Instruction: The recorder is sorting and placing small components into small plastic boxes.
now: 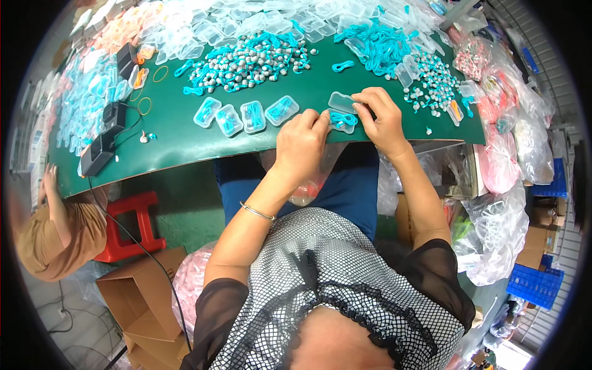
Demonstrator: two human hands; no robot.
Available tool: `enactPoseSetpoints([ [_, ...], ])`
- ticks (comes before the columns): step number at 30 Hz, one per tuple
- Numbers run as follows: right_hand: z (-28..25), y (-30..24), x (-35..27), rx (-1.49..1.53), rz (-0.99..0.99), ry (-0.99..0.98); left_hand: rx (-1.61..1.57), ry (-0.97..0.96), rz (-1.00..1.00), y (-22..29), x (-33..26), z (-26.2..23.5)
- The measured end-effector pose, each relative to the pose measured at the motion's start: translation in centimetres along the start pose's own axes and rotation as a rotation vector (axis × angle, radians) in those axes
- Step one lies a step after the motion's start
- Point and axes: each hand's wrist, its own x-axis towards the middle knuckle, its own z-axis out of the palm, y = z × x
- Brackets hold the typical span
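Note:
At the table's near edge, a small clear plastic case (349, 129) stands with its lid (340, 102) raised on the far side. A coiled teal cord (341, 118) lies inside it. The fingers of my left hand (303, 143) are closed at the case's left edge. My right hand (383, 120) has its thumb and fingers bent around the right side of the lid; the exact contact is partly hidden. Left of my hands sit several similar cases (253, 116) holding teal cords. Beyond them is a heap of teal cords with grey, bead-like ends (246, 65).
Loose teal cords (379, 49) and small grey pieces (431, 77) lie at the right, with clear cases (209, 24) piled behind. Black boxes (98, 154) and a cable stand left. Another person's arm (55, 203) is at the far left, near a red stool (132, 225).

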Motion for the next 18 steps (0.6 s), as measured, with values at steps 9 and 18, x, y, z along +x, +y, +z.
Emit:
enactPoseSetpoints([
  [9, -1.7, -0.4, -1.2, 0.313, 0.174, -0.207, -0.042, -0.013, -0.041, 0.1, 0.1, -0.4],
  [18, -0.8, -0.9, -2.3, 0.233, 0.239, -0.153, -0.009, -0.005, 0.024, -0.1, 0.0, -0.2],
])
